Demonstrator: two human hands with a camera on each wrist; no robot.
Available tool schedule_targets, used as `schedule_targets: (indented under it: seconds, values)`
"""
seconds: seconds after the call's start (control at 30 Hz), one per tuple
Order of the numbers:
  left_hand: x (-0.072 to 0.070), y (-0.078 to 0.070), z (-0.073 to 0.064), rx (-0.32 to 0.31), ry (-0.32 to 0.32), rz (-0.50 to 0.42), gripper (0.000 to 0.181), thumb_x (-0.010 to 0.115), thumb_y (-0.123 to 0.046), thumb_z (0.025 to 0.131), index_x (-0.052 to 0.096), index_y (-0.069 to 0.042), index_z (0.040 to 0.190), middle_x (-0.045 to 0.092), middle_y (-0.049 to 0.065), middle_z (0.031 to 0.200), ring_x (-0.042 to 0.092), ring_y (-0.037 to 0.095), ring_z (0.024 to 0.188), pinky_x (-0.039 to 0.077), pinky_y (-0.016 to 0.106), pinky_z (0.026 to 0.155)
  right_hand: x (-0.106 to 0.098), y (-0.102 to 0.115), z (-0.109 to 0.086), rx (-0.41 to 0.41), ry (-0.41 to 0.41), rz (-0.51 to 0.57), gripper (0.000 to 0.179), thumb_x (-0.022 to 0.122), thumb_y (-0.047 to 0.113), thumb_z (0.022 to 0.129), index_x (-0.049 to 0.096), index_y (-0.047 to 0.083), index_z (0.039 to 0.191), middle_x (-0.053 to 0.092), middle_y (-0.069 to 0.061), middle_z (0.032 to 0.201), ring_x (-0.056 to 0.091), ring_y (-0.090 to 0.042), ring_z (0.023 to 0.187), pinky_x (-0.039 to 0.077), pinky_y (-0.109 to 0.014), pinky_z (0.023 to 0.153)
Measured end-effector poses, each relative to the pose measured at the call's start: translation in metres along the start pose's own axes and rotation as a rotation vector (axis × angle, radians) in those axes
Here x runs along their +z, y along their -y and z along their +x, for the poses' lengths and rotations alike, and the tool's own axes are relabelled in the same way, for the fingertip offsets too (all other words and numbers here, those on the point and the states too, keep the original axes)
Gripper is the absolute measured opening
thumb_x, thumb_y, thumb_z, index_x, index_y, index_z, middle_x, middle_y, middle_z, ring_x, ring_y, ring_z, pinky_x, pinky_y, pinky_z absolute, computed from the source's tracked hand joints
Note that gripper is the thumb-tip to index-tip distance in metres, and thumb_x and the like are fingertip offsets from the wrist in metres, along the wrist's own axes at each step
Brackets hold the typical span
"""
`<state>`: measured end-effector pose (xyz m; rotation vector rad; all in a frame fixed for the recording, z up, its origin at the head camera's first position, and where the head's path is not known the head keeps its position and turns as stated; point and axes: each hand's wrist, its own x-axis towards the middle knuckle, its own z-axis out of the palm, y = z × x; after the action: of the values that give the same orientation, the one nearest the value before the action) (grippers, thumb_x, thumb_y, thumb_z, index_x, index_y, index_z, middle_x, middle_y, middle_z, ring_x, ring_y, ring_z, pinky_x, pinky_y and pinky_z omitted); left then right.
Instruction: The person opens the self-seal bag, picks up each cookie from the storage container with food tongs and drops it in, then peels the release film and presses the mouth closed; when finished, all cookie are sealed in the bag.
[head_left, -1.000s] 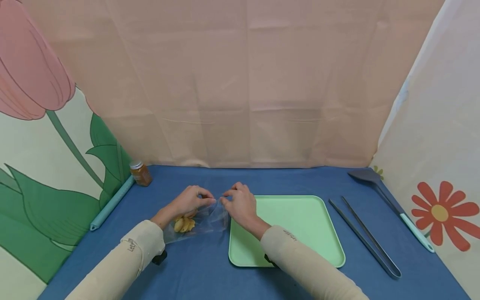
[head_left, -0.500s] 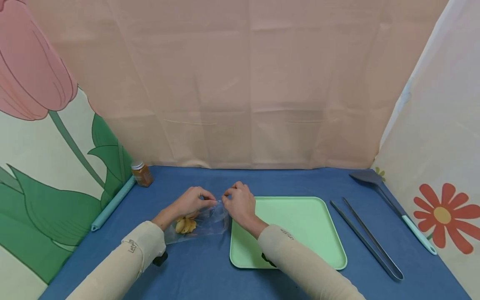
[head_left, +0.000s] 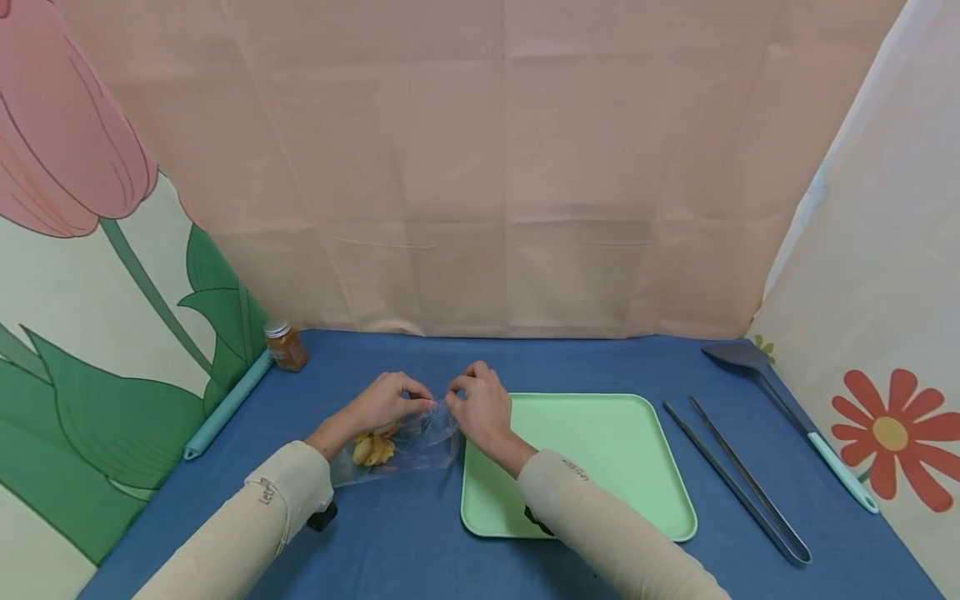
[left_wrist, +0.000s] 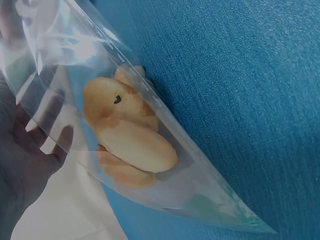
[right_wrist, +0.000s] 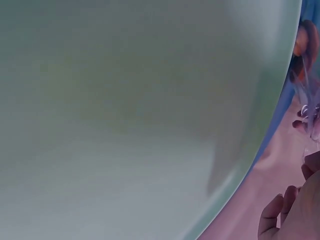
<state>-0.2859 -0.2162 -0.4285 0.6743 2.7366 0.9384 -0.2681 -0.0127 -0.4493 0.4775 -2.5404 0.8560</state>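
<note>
A clear plastic bag (head_left: 431, 454) hangs between my hands, left of a light green tray (head_left: 592, 467). Inside are several rounded, yellowish-tan pieces of food (left_wrist: 135, 135), their kind unclear; a dark spot marks one. My left hand (head_left: 386, 402) pinches the bag's top edge between thumb and forefinger. Close beside it, my right hand (head_left: 483, 408) pinches the same edge above the tray's left side. In the left wrist view, the left hand (left_wrist: 30, 155) shows through and beside the film. Only part of the right hand (right_wrist: 292, 215) appears in the right wrist view.
Metal tongs (head_left: 742, 487) lie right of the tray. Beyond them is a dark spatula (head_left: 780, 400) with a pale handle. At the back left stand a jar of orange-brown contents (head_left: 287, 348) and a teal roll (head_left: 228, 408). Blue cloth (head_left: 390, 542) covers the table.
The hands and bag hold nearly the same pose throughout. The whole head view has shifted slightly, so everything appears a little farther right.
</note>
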Motion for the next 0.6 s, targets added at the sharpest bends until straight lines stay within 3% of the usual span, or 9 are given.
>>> schedule_targets:
  seconds: [0.07,0.13,0.27,0.37,0.5,0.6]
  values:
    - [-0.0002,0.0004,-0.0004,-0.014,-0.001,-0.012,0.023,0.064,-0.035,0.099,0.080,-0.020,0.106,0.075,-0.005,0.101,0.040,0.013,0.038,0.051,0.034,0.065,-0.0004,-0.0022,-0.0009,-0.016,-0.003,0.015,0.008,0.073,0.019,0.090,0.081,0.017,0.089,0.061,-0.001,0.101,0.057,-0.018,0.084,0.038,-0.019,0.053]
    - [-0.0004,0.0004,-0.0005,-0.028,-0.010,-0.019,0.022,0.064,-0.034,0.100,0.080,-0.020,0.106,0.075,-0.005,0.102,0.046,0.014,0.043,0.050,0.034,0.065,-0.0017,-0.0037,-0.0019,-0.031,-0.006,0.040,0.008,0.073,0.018,0.090,0.081,0.015,0.089,0.061,-0.003,0.103,0.057,-0.018,0.084,0.037,-0.019,0.051]
    - [-0.0001,0.0013,0.0004,-0.043,-0.038,-0.016,0.021,0.064,-0.033,0.099,0.080,-0.021,0.105,0.075,-0.007,0.101,0.063,0.012,0.071,0.052,0.035,0.076,-0.0053,-0.0045,-0.0044,-0.061,-0.011,0.104,0.010,0.071,0.015,0.091,0.080,0.015,0.089,0.060,-0.003,0.104,0.055,-0.016,0.081,0.035,-0.017,0.050]
    - [0.0003,0.0013,0.0013,-0.053,-0.047,-0.012,0.020,0.065,-0.033,0.099,0.080,-0.021,0.105,0.075,-0.009,0.101,0.065,0.008,0.086,0.054,0.035,0.079,-0.0073,-0.0054,-0.0067,-0.078,-0.007,0.164,0.011,0.069,0.013,0.092,0.080,0.015,0.089,0.059,-0.004,0.104,0.053,-0.015,0.078,0.036,-0.017,0.050]
    - [0.0012,0.0003,0.0036,-0.056,-0.052,0.007,0.021,0.066,-0.034,0.098,0.080,-0.021,0.105,0.075,-0.010,0.101,0.065,0.007,0.088,0.054,0.035,0.080,-0.0091,-0.0065,-0.0095,-0.085,0.002,0.237,0.012,0.068,0.011,0.093,0.079,0.013,0.089,0.057,-0.005,0.106,0.053,-0.014,0.076,0.037,-0.017,0.054]
    - [0.0018,-0.0005,0.0057,-0.043,-0.056,0.032,0.022,0.066,-0.035,0.098,0.080,-0.020,0.105,0.075,-0.009,0.098,0.064,0.009,0.080,0.053,0.034,0.075,-0.0100,-0.0065,-0.0103,-0.089,-0.004,0.265,0.012,0.067,0.010,0.093,0.078,0.013,0.089,0.055,-0.006,0.107,0.056,-0.017,0.077,0.038,-0.018,0.055]
